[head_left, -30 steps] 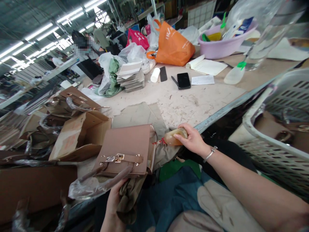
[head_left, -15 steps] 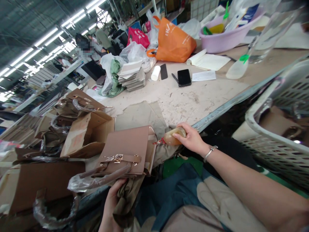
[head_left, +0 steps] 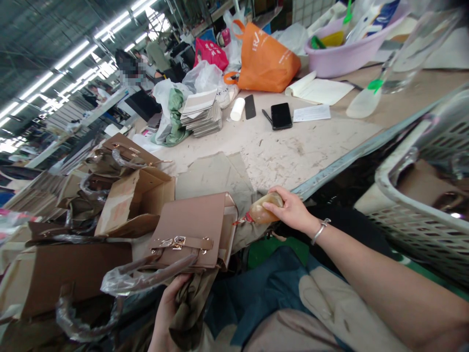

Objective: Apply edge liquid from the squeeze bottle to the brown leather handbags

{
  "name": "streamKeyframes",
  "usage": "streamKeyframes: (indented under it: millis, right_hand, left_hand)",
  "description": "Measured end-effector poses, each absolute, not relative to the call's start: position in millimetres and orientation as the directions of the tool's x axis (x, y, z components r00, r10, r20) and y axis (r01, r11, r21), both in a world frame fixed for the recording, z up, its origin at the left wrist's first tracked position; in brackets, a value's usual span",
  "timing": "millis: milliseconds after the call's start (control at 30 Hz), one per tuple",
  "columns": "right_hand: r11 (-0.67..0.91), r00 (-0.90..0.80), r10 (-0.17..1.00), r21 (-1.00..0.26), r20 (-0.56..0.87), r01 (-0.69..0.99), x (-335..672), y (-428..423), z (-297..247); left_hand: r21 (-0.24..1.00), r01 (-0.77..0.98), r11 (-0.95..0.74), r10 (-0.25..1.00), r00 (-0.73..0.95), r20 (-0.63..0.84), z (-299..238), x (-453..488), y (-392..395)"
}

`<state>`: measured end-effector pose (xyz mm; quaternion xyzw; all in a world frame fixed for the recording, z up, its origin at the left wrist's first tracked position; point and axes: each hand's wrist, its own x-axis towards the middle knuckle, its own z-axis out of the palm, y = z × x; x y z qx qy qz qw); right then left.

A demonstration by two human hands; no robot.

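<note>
In the head view, a tan handbag [head_left: 190,220] lies on the near edge of the table, with its flap, strap and metal clasp facing up. Its plastic-wrapped handle [head_left: 142,276] hangs toward me. My left hand [head_left: 176,289] is closed at the bag's lower edge, beside the loose dark lining cloth [head_left: 192,298]; its fingertips are hidden under the bag. My right hand [head_left: 291,209] is wrapped round a squeeze bottle [head_left: 262,210] of yellowish liquid. The bottle's red nozzle [head_left: 242,219] points at the bag's open side edge; whether it touches, I cannot tell.
More brown handbags [head_left: 76,269] and an open cardboard box [head_left: 135,200] crowd the left. Stacked boards [head_left: 201,115], an orange bag [head_left: 269,61], a phone [head_left: 281,116] and a purple basin [head_left: 340,61] sit farther back. A white plastic basket [head_left: 410,205] stands at right.
The view has shifted slightly. Both hands keep their holds, and the bottle's nozzle stays by the bag's side edge, with only a slight shift.
</note>
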<state>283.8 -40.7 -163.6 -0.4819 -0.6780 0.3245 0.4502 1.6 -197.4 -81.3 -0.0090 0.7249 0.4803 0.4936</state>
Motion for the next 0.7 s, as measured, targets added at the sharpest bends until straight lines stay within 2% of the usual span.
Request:
streamKeyframes:
  millis: [200,400,600,700]
  right_hand:
    - [0.41,-0.077,0.905,-0.81,0.418,0.42,281.8,-37.6,-165.7]
    - [0.389,-0.164,0.921,-0.853,0.353,0.348,281.7,-43.4,-162.9]
    - [0.431,-0.084,0.894,-0.794,0.44,0.43,279.7,-38.9,-165.1]
    - [0.423,-0.133,0.905,-0.812,0.405,0.403,279.9,-39.2,-165.2]
  left_hand:
    - [0.714,-0.488,0.502,0.463,-0.545,-0.699,-78.4,4.2,-197.1]
    - [0.695,-0.485,0.531,0.469,-0.514,-0.718,-83.6,-4.1,-200.2]
    - [0.671,-0.491,0.555,0.462,-0.489,-0.74,-86.8,-12.8,-202.6]
    - [0.651,-0.517,0.555,0.446,-0.476,-0.758,-86.5,-11.9,-201.4]
